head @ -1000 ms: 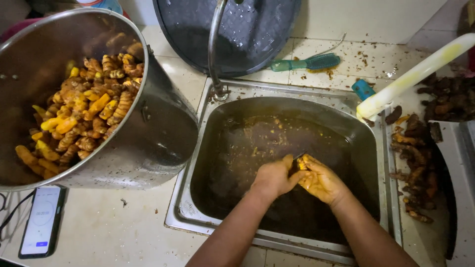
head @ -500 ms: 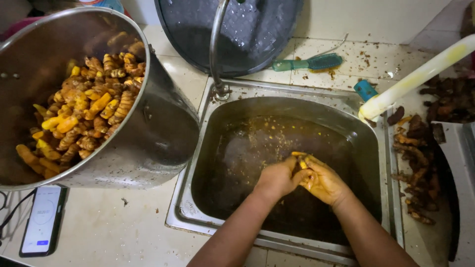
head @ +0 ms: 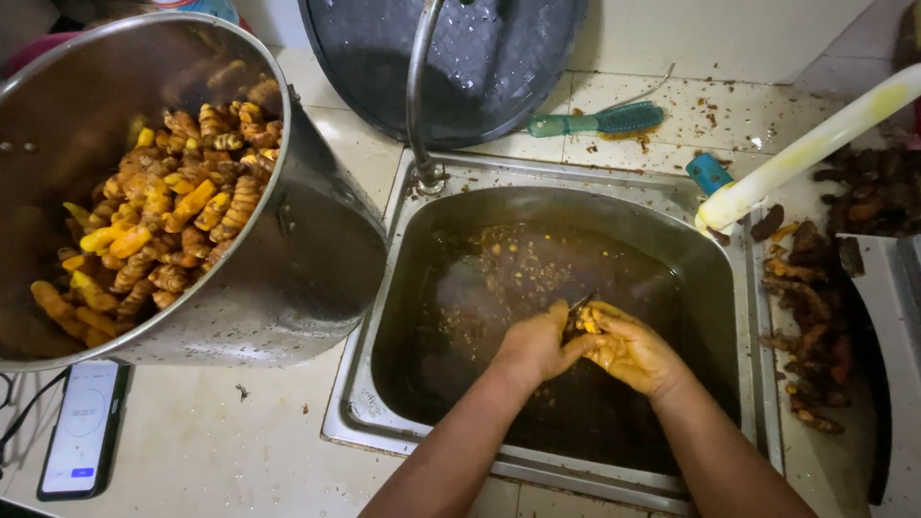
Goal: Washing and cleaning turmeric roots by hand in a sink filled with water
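Over the middle of the sink (head: 384,403), my left hand (head: 532,347) gripped a small blade while my right hand (head: 633,353) curled around a turmeric root (head: 587,324); mid-scrape, I judged, turning the root next.

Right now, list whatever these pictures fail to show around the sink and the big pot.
- Head view: the piece between the left hand and right hand is mostly covered by the fingers.
- Sink: its bottom is lost under dark murky water.
- Big pot: its left side is cut by the frame edge.
- Phone: the screen is too small to read.
- Tap: its spout leaves the top edge.
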